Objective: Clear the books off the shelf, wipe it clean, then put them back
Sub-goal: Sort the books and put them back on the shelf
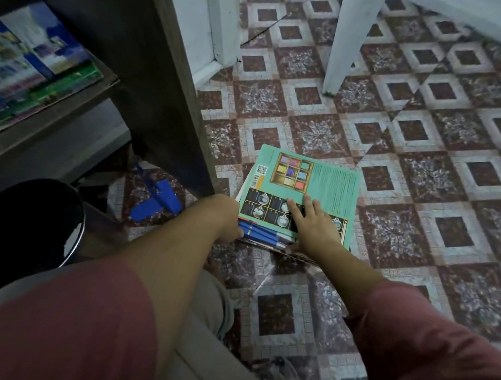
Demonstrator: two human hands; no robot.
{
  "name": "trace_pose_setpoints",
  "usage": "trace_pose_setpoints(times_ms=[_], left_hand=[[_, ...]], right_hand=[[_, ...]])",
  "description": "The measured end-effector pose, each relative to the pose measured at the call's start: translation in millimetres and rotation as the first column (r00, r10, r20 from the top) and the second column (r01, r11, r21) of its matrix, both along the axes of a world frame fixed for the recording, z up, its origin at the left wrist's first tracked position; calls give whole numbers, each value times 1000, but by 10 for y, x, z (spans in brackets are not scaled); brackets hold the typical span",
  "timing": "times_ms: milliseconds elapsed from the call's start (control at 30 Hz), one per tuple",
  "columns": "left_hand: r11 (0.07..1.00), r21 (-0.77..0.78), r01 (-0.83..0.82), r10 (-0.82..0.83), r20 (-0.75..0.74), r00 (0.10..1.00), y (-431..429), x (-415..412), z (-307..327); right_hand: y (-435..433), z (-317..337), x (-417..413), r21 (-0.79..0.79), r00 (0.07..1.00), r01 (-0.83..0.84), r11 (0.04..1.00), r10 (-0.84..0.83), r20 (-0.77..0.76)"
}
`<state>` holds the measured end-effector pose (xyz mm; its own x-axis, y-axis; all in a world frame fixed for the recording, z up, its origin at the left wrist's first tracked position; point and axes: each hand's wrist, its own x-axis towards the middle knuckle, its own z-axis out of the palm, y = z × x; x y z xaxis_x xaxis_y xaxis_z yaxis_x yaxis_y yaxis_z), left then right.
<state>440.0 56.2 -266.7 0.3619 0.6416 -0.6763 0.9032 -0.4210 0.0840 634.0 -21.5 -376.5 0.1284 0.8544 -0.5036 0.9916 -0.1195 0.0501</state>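
book cover [331, 179]: smooth paper | shelf [46, 125]: matt wood | floor [418, 169]: patterned tile

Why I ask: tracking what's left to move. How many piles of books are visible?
2. The floor stack lies on the tiles right of the shelf unit; the shelf pile lies flat, upper left. The unit runs off frame, so more may be hidden.
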Motion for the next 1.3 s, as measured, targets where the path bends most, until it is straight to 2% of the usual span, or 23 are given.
trace_pose_setpoints(times_ms=[400,500,633,733,833,933,1033,1133,1233,1300], left_hand=[[998,23,-52,53,-47,997,-54,-139,55],[998,38,-52,54,-46,997,-74,-178,82],[998,57,-35,36,-29,999,-90,-231,100],[995,90,-31,28,30,999,-99,-252,122],[984,180,2,-29,144,989,-123,-185,223],[918,387,85,-189,241,952,-155,-66,455],[819,557,139,-291,194,937,-226,-19,792],[799,588,124,-239,122,963,-315,-181,1212],[852,523,14,-115,161,980,-412,-674,1674],[848,527,-59,-60,207,977,-509,-1124,1977]], right_hand=[[118,148,-46,-83,994,-106,991,108,18],[140,151,-129,-85,996,-73,994,76,36],[111,100,-275,41,997,48,998,-50,65],[52,160,-323,102,992,63,993,-74,104],[76,525,-316,201,985,112,973,-135,107],[121,1159,-348,229,980,127,965,-158,122],[53,1896,-540,202,990,112,973,-126,56],[-67,2548,-902,216,1000,-23,976,18,22],[-148,3025,-1362,288,981,-191,938,190,29],[-161,3291,-1695,390,953,-289,874,300,34]])
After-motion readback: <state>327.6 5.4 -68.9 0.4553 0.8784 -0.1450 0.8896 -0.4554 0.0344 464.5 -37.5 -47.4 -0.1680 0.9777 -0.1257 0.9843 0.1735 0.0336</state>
